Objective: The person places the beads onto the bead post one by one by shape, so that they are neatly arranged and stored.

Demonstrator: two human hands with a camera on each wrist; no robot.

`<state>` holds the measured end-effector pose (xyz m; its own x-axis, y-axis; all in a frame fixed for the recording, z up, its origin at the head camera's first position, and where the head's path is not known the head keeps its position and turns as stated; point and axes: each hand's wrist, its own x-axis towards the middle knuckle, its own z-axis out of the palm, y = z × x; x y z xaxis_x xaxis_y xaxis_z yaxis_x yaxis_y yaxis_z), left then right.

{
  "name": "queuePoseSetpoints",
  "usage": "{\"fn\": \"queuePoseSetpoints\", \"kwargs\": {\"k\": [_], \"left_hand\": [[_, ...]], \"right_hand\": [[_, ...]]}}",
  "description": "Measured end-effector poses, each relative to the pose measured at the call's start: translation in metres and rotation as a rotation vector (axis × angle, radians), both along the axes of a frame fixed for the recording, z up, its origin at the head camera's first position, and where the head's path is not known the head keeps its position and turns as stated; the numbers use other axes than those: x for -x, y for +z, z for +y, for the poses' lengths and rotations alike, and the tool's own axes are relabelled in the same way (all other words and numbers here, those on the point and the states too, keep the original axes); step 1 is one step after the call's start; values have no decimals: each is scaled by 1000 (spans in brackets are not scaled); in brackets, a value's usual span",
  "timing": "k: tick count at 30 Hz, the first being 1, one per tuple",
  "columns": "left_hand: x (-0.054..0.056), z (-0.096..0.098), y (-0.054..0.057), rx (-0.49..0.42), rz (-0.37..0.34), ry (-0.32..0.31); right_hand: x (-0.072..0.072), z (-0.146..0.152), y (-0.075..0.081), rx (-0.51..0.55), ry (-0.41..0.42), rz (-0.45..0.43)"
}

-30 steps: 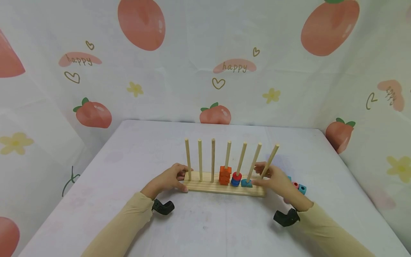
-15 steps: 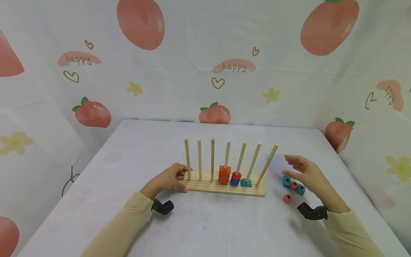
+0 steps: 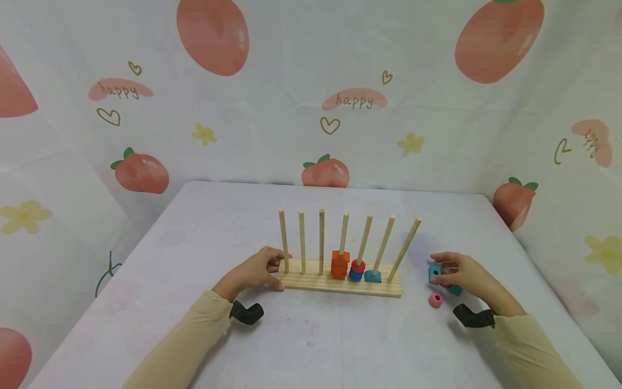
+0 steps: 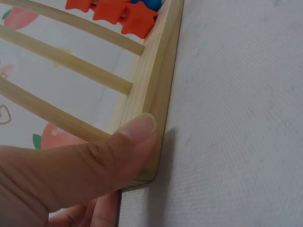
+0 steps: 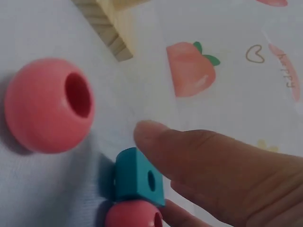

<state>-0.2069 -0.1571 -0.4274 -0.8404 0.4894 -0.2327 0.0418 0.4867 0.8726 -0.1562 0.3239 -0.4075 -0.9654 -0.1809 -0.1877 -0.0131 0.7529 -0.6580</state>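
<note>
White table (image 3: 311, 335) carries everything. On it, wooden base (image 3: 311, 283), long axis left to right in front of the person, with seven pegs (image 3: 322, 243) in a row along it. Left hand (image 3: 255, 273) grips the base's left end, thumb on the near edge, fingers round behind; well apart from the loose pieces. Right hand (image 3: 464, 278) is beyond the base's right end and is much the nearer of the two to those pieces. Its thumb and fingers are apart, not closed together, one to each side of a teal block (image 5: 127, 177). Contact uncertain: the thumb overlaps the block in both views, so cannot tell whether it touches.

Stacks, counting pegs from the left: orange stars (image 3: 340, 265) on the fourth; red ring (image 3: 357, 266) above blue ring (image 3: 356, 276) on the fifth; teal half-round piece (image 3: 372, 276) on the sixth.

Key relation: the teal block lies on the table at the right hand's fingertips, on the side toward the base. No clear long axis on it; a hole shows in one face. Second teal block (image 3: 455, 291) sits under the palm, toward the person. Touching the first block, pink bead (image 5: 134, 215). Smallest group otherwise: lone pink bead (image 3: 435, 300), apart from the row, just on the near side of the thumb
</note>
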Motion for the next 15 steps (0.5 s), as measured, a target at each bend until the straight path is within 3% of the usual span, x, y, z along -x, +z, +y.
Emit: {"fn": "queuePoseSetpoints", "kwargs": {"k": [15], "left_hand": [[-1,0,1,6,6,-1]], "right_hand": [[5,-2,-7,-96,2,9]]}}
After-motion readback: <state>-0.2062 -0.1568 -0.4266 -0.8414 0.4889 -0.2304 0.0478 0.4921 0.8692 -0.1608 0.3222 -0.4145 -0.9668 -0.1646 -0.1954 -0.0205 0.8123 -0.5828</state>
